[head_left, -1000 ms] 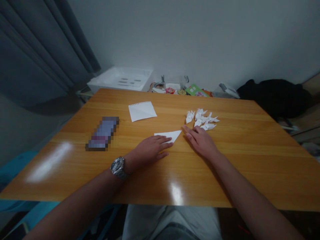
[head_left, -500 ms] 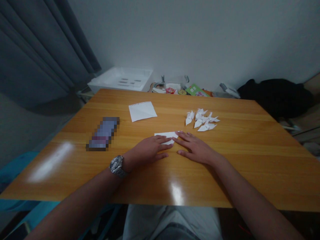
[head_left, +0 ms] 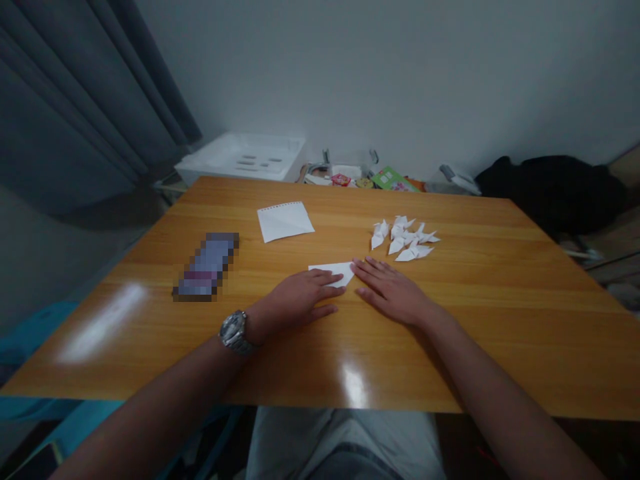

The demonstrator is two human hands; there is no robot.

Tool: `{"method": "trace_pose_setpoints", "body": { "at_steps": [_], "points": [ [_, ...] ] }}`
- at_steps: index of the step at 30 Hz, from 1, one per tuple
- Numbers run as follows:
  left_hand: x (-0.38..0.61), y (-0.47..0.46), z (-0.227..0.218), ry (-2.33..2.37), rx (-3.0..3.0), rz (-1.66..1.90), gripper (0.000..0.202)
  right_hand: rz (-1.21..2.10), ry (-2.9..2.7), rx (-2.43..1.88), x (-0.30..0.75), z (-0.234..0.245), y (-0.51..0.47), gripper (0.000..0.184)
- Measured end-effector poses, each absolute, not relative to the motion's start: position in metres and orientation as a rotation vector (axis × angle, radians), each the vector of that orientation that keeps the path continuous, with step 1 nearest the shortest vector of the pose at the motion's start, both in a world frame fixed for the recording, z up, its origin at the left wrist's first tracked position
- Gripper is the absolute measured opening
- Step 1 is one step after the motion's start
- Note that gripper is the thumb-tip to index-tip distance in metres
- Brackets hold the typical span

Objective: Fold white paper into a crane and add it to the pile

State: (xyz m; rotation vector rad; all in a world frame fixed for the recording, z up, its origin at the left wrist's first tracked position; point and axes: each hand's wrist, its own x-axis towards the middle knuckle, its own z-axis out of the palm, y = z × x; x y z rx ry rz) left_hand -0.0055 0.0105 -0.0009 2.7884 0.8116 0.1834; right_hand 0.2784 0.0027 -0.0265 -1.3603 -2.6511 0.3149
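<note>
Grip of the left hand (head_left: 295,299) is flat and wide upon folded white paper (head_left: 339,268), at middle of glossy wooden desk (head_left: 350,340); flat right hand (head_left: 395,292) covers paper's tip. Behind desk: white tray (head_left: 225,155), grey wall (head_left: 350,73).

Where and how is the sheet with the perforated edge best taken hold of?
Probably pinch the sheet at its near right corner, coming from the right: it lies flat on the table, and that corner juts rightward, uncovered.

Phone (head_left: 206,267) L on tbl (head_left: 500,287), sheet (head_left: 286,222) behind folded ppr (head_left: 345,269), paper figs (head_left: 400,245) R
</note>
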Motion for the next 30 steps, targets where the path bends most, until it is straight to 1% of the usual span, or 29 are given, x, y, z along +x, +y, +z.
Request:
{"method": "trace_pose_setpoints", "body": {
  "at_steps": [5,19,26,30],
  "points": [
    [-0.005,0.01,-0.001,0.811,2.778,0.207,0.045,0.26,-2.511,-1.499,0.279,-0.031,0.006,0.062],
    [-0.004,0.01,-0.004,0.814,2.776,0.259,0.044,0.18,-2.515,-1.526,0.276,-0.035,0.005,0.063],
    [-0.004,0.01,-0.009,0.801,2.796,0.303,0.041,0.188,-2.512,-1.485,0.276,-0.032,0.006,0.061],
    [-0.004,0.01,-0.012,0.812,2.809,0.316,0.044,0.155,-2.48,-1.4,0.276,-0.027,0.004,0.056]
  ]
}}
